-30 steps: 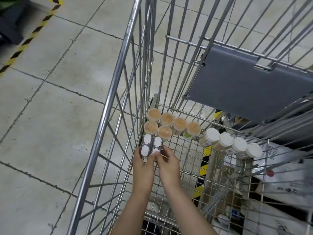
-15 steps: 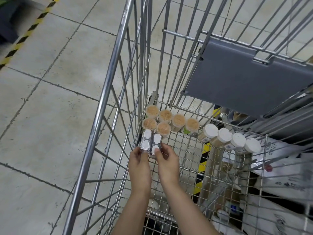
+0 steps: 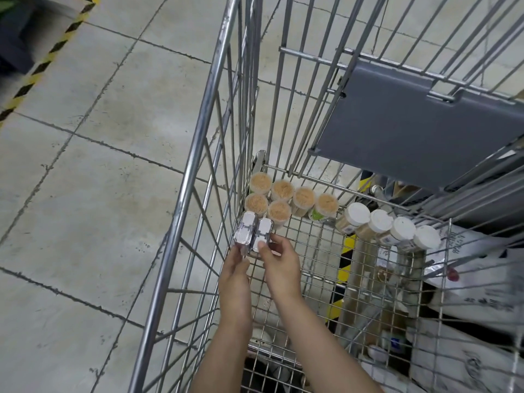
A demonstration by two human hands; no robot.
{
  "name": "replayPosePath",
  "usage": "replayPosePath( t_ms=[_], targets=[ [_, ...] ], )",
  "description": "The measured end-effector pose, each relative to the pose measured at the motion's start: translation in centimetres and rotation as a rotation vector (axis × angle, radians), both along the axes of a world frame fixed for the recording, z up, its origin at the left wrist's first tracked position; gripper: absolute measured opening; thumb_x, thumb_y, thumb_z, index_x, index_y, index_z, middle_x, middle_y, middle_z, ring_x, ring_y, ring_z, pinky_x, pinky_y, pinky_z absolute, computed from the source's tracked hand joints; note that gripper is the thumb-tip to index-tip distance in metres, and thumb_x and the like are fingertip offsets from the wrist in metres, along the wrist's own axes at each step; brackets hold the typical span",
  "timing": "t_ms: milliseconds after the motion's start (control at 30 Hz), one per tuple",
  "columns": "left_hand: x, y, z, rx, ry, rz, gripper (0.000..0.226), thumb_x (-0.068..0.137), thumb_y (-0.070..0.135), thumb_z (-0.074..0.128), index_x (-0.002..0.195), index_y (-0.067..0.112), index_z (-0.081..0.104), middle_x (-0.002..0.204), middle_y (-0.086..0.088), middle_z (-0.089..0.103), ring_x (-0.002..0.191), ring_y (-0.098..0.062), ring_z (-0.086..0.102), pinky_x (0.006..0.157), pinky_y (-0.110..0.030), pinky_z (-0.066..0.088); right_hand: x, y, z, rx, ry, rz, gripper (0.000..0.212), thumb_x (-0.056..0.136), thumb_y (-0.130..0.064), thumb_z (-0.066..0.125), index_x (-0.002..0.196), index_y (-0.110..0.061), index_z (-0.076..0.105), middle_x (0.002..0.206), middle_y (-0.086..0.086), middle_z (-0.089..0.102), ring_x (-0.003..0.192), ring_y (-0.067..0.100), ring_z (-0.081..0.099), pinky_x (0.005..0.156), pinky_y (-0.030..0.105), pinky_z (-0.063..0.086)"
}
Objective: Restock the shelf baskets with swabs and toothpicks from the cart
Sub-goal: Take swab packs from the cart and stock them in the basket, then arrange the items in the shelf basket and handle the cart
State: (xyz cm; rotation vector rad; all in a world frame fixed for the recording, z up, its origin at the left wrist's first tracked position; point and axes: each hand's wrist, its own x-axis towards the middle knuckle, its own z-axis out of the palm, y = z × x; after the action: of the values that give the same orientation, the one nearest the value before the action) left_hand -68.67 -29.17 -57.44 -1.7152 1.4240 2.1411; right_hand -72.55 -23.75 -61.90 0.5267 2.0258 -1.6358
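The pickup stage is judged to be in hand: two flat white boxes, presumably the swab packs, are being gathered from the floor of the wire cart (image 3: 181, 211) at centre frame. The left box (image 3: 245, 231) is pinched at its near end by the left hand (image 3: 236, 272), fingers curled against it; the right box (image 3: 263, 234) is held by the right hand (image 3: 279, 260), with the thumb (image 3: 262, 248) laid on its top face. The boxes stand side by side, touching, just beside the cart's left wall and directly below the open toothpick tubs (image 3: 279, 198), which are clustered in the far left corner. The white-capped jars (image 3: 388, 226) lie in a row to the right, well apart. Next, a straight upward lift is called for, with both boxes kept level and together. Clearance is tight on the left, where the wall wires run close; free room lies to the right over bare mesh. The grey flap (image 3: 411, 123) overhangs the upper right and should be avoided. No shelf baskets are in view.
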Motion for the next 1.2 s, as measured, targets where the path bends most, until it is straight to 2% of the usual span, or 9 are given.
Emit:
replayPosePath(
  t_ms=[200, 333, 400, 467, 700, 833, 933, 1033, 1200],
  targets=[
    [0.3, 0.1, 0.2, -0.022, -0.04, -0.041, 0.029, 0.094, 0.011, 0.047, 0.113, 0.026, 0.062, 0.128, -0.001, 0.06, 0.123, -0.017, 0.051, 0.11, -0.044, 0.035, -0.2, 0.1, 0.1, 0.015, -0.021, 0.005, 0.018, 0.093, -0.018, 0.059, 0.11, -0.013, 0.062, 0.097, -0.005, 0.065, 0.087, 0.004, 0.06, 0.07, 0.006, 0.043],
    [1.1, 0.2, 1.1, -0.065, -0.095, -0.08, 0.03, 0.093, 0.009, 0.047, 0.119, 0.014, 0.06, 0.127, -0.008, 0.059, 0.122, -0.024, 0.051, 0.108, -0.047, 0.037, 0.5, 1.1, 0.8, 0.047, -0.092, 0.01, 0.025, 0.098, -0.022, 0.051, 0.118, -0.01, 0.059, 0.105, -0.001, 0.061, 0.098, 0.013, 0.056, 0.085, 0.023, 0.044],
    [1.8, 0.5, 2.0, -0.073, -0.101, -0.146, 0.025, 0.093, 0.009, 0.048, 0.114, 0.012, 0.061, 0.126, -0.015, 0.058, 0.123, -0.031, 0.05, 0.108, -0.048, 0.037, 1.5, 2.3, 1.8, 0.072, -0.093, 0.021, 0.024, 0.098, -0.021, 0.051, 0.117, -0.01, 0.06, 0.107, 0.001, 0.062, 0.098, 0.012, 0.055, 0.083, 0.017, 0.043],
    [2.7, 0.9, 3.3, -0.055, -0.081, -0.252, 0.02, 0.093, 0.01, 0.05, 0.109, 0.015, 0.062, 0.123, -0.013, 0.06, 0.121, -0.03, 0.052, 0.105, -0.045, 0.037, 2.9, 3.9, 3.1, 0.101, -0.065, 0.045, 0.016, 0.097, -0.016, 0.051, 0.108, -0.01, 0.061, 0.1, -0.002, 0.062, 0.09, 0.008, 0.055, 0.072, 0.005, 0.038],
    [8.4, 1.7, 10.5, -0.127, 0.07, -0.712, 0.018, 0.096, 0.014, 0.049, 0.089, 0.026, 0.061, 0.095, 0.01, 0.061, 0.087, -0.001, 0.054, 0.074, -0.017, 0.039, 11.3, 8.7, 11.1, 0.257, 0.0, 0.127, 0.013, 0.095, -0.007, 0.053, 0.103, -0.012, 0.061, 0.093, -0.011, 0.06, 0.088, 0.005, 0.056, 0.071, -0.001, 0.037],
    [14.5, 1.1, 17.0, -0.219, 0.206, -1.106, 0.018, 0.099, 0.017, 0.046, 0.102, 0.022, 0.062, 0.106, 0.007, 0.062, 0.095, -0.002, 0.055, 0.084, -0.013, 0.042, 19.5, 10.4, 18.2, 0.31, 0.017, 0.177, 0.019, 0.095, -0.01, 0.054, 0.109, -0.018, 0.063, 0.102, -0.007, 0.065, 0.095, 0.007, 0.06, 0.077, 0.006, 0.041],
    [19.5, -0.7, 21.3, -0.359, 0.3, -1.372, 0.019, 0.097, 0.018, 0.049, 0.11, 0.018, 0.063, 0.107, 0.007, 0.063, 0.083, 0.005, 0.053, 0.069, 0.0, 0.037, 26.5, 11.3, 23.8, 0.367, 0.055, 0.223, 0.016, 0.095, -0.019, 0.056, 0.098, -0.034, 0.055, 0.093, -0.016, 0.064, 0.087, 0.0, 0.06, 0.08, 0.014, 0.047],
    [23.8, -2.7, 24.8, -0.452, 0.31, -1.59, 0.022, 0.097, 0.015, 0.05, 0.115, 0.018, 0.061, 0.111, 0.004, 0.063, 0.092, -0.002, 0.057, 0.07, -0.003, 0.038, 33.3, 11.8, 28.2, 0.402, 0.057, 0.204, 0.015, 0.095, -0.017, 0.056, 0.101, -0.031, 0.054, 0.099, -0.009, 0.063, 0.09, 0.005, 0.059, 0.074, 0.005, 0.041],
    [29.7, -3.9, 29.2, -0.413, 0.308, -1.728, 0.01, 0.091, 0.02, 0.058, 0.092, 0.029, 0.058, 0.099, 0.003, 0.066, 0.083, -0.002, 0.06, 0.082, -0.02, 0.047, 43.5, 12.1, 33.8, 0.365, 0.089, 0.029, 0.023, 0.093, -0.008, 0.057, 0.092, -0.032, 0.058, 0.096, -0.004, 0.065, 0.089, 0.006, 0.059, 0.074, 0.005, 0.039]
  ],
)
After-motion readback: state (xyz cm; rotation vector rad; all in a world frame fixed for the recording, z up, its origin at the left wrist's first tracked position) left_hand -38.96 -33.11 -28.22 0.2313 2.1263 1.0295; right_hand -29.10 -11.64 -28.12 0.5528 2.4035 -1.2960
